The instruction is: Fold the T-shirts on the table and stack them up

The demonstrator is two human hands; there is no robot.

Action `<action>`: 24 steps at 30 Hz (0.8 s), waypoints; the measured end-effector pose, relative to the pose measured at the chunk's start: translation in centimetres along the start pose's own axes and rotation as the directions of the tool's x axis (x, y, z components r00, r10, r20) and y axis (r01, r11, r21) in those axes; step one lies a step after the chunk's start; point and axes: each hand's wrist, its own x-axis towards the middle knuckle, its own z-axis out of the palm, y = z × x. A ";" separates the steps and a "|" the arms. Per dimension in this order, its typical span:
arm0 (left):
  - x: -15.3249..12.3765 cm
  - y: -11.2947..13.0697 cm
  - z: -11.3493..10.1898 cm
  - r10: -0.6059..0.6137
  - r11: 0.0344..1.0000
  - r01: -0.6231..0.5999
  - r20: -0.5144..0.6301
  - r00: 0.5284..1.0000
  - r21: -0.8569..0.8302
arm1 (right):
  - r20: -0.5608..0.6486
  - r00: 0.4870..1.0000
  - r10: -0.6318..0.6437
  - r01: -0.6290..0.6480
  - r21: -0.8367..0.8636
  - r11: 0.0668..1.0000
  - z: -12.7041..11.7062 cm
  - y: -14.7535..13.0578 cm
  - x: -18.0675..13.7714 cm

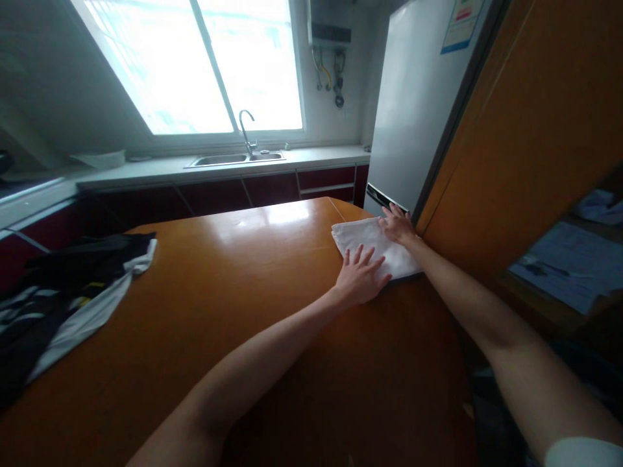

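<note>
Smoothing seems the step in hand: the left hand (359, 279) and, just beyond it, the right hand (398, 227) lie open-palmed on the white towel (365, 239), whose edge would need pinching next.

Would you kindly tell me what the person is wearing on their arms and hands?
Both arms are bare from wrist to past the elbow. The left hand and right hand wear no gloves, and no watch or ring shows. The edge of a white sleeve shows on the right upper arm; the left arm leaves the picture before any sleeve.
</note>
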 end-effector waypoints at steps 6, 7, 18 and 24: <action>-1.4 0.0 0.7 0.018 0.998 -0.019 -0.011 1.000 -0.052 | 0.215 0.976 -0.039 0.025 0.065 0.998 1.4 -4.1 -1.3; -1.8 -0.5 0.3 0.010 0.997 -0.011 -0.013 1.000 -0.077 | 0.238 0.971 -0.028 0.013 0.064 0.998 1.5 -4.4 -1.5; -16.7 -12.2 -9.1 -0.386 0.921 0.376 -0.104 0.917 -0.107 | -0.090 0.980 -0.179 0.199 0.345 0.917 -2.3 -17.1 -9.7; -26.1 -12.3 -12.6 -0.517 0.854 0.516 0.001 0.856 0.070 | -0.023 0.930 -0.367 0.338 0.444 0.830 -0.5 -26.8 -17.6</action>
